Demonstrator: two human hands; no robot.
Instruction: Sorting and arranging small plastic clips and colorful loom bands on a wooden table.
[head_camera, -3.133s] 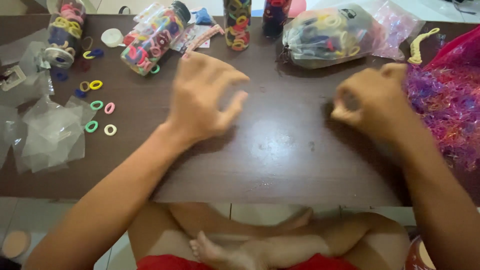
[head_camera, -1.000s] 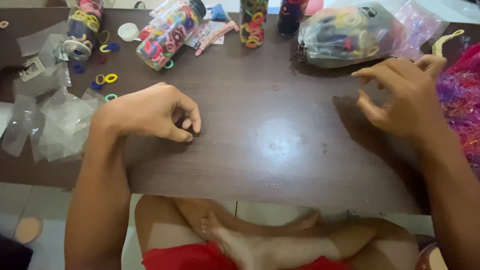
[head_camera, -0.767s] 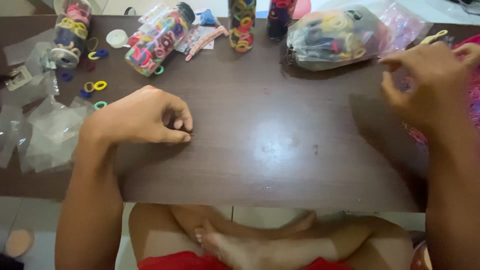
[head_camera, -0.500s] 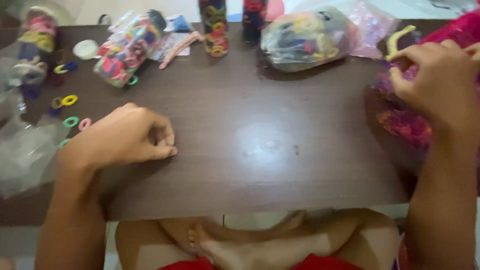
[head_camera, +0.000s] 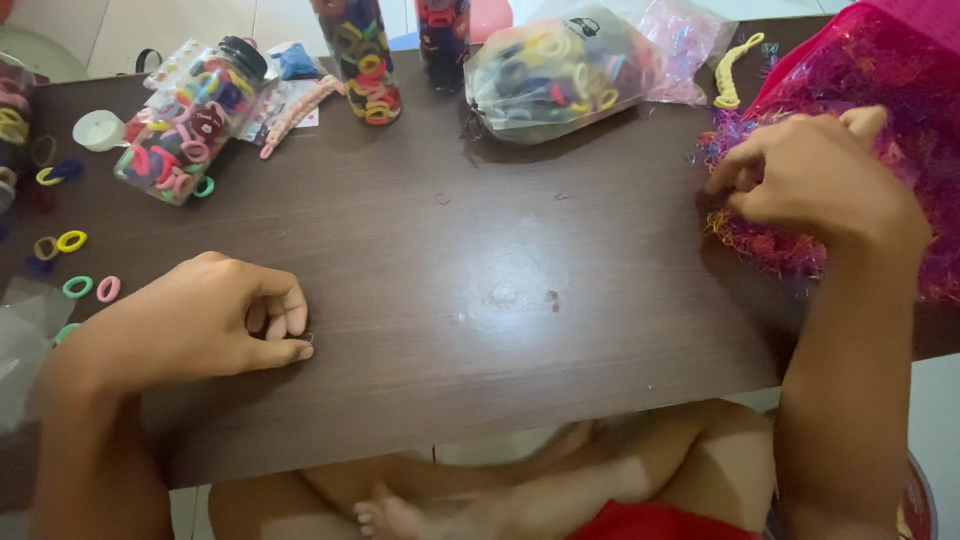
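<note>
My left hand (head_camera: 195, 325) rests on the dark brown table (head_camera: 500, 300) near its front left, fingers curled into a loose fist with the thumb pressed to the fingertips. Whether anything small sits inside, I cannot tell. My right hand (head_camera: 820, 180) lies on a heap of tiny pink and purple elastic bands (head_camera: 890, 90) at the right edge. Its thumb and forefinger pinch together at the heap's left fringe, on a few bands.
A jar of coloured hair ties (head_camera: 190, 120) lies on its side at the back left. Two upright jars (head_camera: 362, 60) and a clear bag of ties (head_camera: 560, 70) stand behind. Loose rings (head_camera: 72, 240) and clear plastic bags (head_camera: 20, 345) lie at the left.
My right hand has moved from the table's right middle out to the heap of elastic bands. My left hand closed into a fist and has stayed on the table.
</note>
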